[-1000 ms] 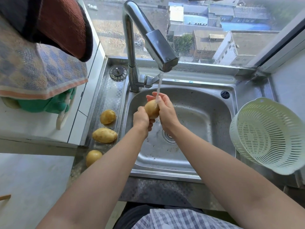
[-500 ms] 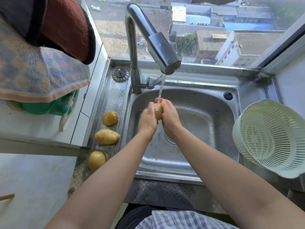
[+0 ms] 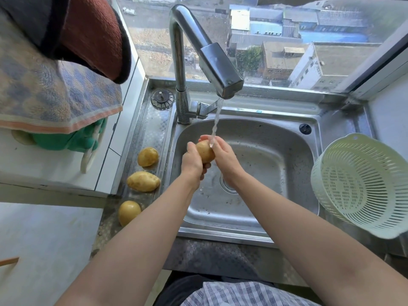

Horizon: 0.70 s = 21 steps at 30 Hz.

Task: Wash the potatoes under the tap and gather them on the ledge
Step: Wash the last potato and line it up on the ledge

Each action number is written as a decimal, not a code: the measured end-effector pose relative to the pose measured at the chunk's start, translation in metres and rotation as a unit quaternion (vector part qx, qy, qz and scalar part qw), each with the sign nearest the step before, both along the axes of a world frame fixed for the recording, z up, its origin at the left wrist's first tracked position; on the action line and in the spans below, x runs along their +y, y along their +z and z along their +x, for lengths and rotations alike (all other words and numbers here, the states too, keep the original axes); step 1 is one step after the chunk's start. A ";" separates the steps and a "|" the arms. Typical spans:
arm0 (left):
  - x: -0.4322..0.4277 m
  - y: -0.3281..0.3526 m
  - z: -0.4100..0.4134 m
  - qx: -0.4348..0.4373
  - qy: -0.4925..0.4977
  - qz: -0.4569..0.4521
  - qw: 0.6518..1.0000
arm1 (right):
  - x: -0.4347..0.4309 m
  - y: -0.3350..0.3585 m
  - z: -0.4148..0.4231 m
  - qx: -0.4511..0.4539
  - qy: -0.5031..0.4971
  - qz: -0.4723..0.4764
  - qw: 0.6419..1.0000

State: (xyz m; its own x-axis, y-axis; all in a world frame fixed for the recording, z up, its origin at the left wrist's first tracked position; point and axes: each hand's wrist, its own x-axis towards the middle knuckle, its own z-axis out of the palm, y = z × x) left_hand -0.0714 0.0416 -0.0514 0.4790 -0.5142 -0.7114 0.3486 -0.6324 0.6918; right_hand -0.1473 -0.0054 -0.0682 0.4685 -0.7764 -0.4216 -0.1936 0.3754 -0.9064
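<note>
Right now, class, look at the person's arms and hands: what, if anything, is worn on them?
The left forearm and right forearm are bare, no sleeves in view. The left hand and right hand wear no gloves; no watch, bracelet or ring shows. A blue-and-white checked garment shows at the waist.

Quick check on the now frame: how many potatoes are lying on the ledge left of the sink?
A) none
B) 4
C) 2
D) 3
D: three lie on the ledge left of the sink: the far potato, the middle potato and the near potato. A fourth potato is not on it; the left hand and right hand hold it under the tap.
</note>
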 end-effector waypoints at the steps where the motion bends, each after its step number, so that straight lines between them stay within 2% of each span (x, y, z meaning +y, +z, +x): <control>1: 0.001 0.000 0.000 0.002 -0.003 0.009 1.000 | 0.000 -0.002 -0.003 -0.019 0.015 0.003 1.000; 4: 0.005 0.001 -0.008 0.004 -0.054 -0.040 0.998 | -0.005 -0.003 0.001 -0.022 -0.067 0.043 0.997; 7: 0.005 -0.001 -0.015 -0.041 -0.112 -0.106 0.987 | -0.011 -0.003 0.007 0.010 -0.146 0.083 0.986; 10: 0.001 -0.005 -0.008 -0.068 -0.069 -0.071 0.993 | -0.008 -0.007 0.000 -0.041 -0.112 0.077 0.990; 12: 0.000 -0.006 -0.004 -0.049 -0.024 -0.016 0.998 | -0.003 -0.008 -0.003 -0.080 -0.048 0.064 0.994; 14: 0.000 -0.005 -0.003 -0.012 -0.004 -0.001 1.000 | 0.000 -0.007 -0.002 -0.085 -0.019 0.067 0.994; 18: 0.003 -0.006 -0.012 -0.013 -0.040 -0.018 0.999 | -0.004 0.000 0.008 0.005 -0.112 0.057 0.992; 21: 0.003 -0.007 -0.016 -0.050 -0.048 -0.072 0.995 | -0.008 0.000 0.014 0.027 -0.152 0.061 0.986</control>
